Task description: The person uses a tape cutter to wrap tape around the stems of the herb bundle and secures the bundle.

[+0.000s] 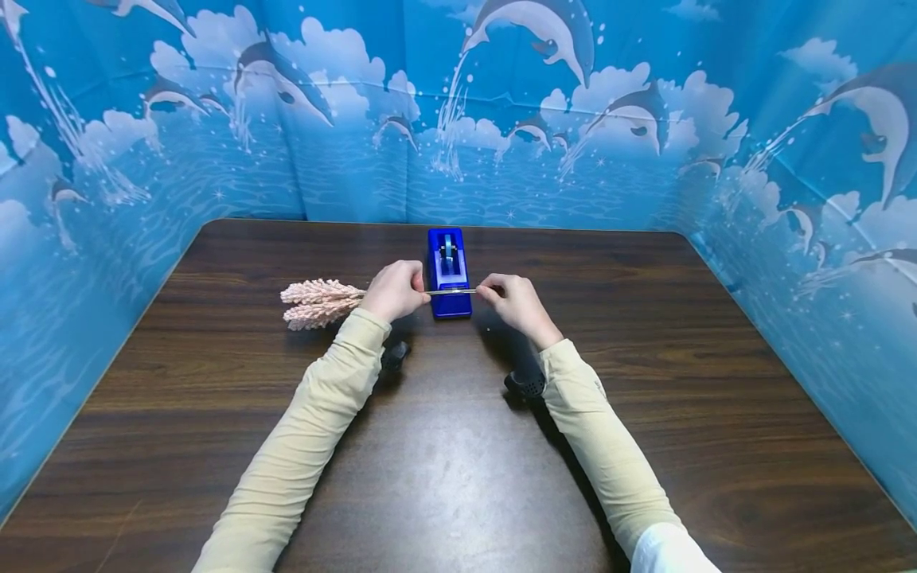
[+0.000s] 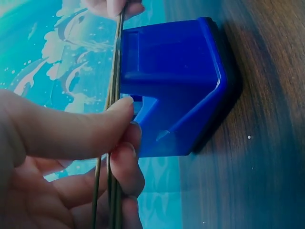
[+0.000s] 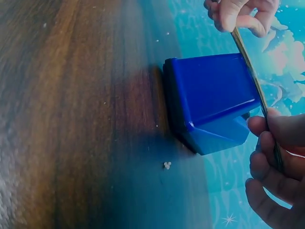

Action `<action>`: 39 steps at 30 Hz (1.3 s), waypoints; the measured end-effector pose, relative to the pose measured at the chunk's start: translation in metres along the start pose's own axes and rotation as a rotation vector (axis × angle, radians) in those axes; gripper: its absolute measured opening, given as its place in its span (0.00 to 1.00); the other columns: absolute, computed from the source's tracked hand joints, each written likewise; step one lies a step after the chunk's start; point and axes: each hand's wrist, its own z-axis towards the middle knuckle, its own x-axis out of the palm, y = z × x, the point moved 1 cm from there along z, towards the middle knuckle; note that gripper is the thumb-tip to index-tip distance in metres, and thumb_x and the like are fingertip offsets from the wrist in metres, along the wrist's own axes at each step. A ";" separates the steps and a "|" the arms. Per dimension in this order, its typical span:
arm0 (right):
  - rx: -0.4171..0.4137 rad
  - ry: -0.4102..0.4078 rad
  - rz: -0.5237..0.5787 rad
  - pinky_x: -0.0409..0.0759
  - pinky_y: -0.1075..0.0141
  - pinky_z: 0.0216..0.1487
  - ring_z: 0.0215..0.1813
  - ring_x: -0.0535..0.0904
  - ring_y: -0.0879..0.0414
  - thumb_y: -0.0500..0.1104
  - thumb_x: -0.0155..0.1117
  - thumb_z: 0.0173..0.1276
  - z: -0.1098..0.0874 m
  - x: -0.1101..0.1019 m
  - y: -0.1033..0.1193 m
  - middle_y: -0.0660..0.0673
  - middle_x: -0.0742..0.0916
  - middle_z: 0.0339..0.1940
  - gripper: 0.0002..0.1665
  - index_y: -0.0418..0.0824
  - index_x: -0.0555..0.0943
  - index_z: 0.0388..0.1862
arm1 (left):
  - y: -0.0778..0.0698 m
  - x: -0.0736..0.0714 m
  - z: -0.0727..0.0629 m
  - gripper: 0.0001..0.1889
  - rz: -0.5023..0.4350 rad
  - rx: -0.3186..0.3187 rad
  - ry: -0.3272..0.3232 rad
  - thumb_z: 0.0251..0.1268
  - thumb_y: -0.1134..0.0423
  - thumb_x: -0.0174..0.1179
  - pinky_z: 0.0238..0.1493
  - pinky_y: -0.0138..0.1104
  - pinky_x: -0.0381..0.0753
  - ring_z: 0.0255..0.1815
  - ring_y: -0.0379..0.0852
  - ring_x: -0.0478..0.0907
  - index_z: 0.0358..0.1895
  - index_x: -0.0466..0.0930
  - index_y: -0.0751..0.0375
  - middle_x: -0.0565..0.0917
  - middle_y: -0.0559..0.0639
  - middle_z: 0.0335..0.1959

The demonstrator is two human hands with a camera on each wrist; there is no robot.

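Observation:
My left hand (image 1: 394, 290) pinches a bundle of thin greenish-brown stems (image 1: 451, 291) between thumb and fingers, close below its flower heads. Pale pink flower sprigs (image 1: 318, 304) stick out to the left of that hand. At the other end, my right hand (image 1: 517, 302) grips the stem ends between thumb and curled fingers. The stems stretch level between both hands, across the near part of a blue tape dispenser (image 1: 451, 307). In the left wrist view they run along the top edge of the dispenser body (image 2: 171, 52). A roll (image 1: 447, 251) sits in its far half.
The dispenser stands on a dark wooden table (image 1: 458, 446) near its far edge. A small pale crumb (image 3: 167, 165) lies on the tabletop beside it. Behind and around the table hangs a blue curtain (image 1: 344, 183) printed with dolphins. Black wrist devices (image 1: 526, 383) hang under the sleeves.

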 end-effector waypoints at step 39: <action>-0.009 -0.087 -0.054 0.78 0.57 0.37 0.36 0.83 0.52 0.41 0.69 0.62 -0.003 -0.005 0.006 0.45 0.88 0.34 0.03 0.42 0.85 0.31 | 0.007 0.001 0.004 0.25 -0.001 -0.103 0.271 0.77 0.51 0.41 0.36 0.35 0.71 0.24 0.42 0.72 0.35 0.85 0.64 0.79 0.46 0.18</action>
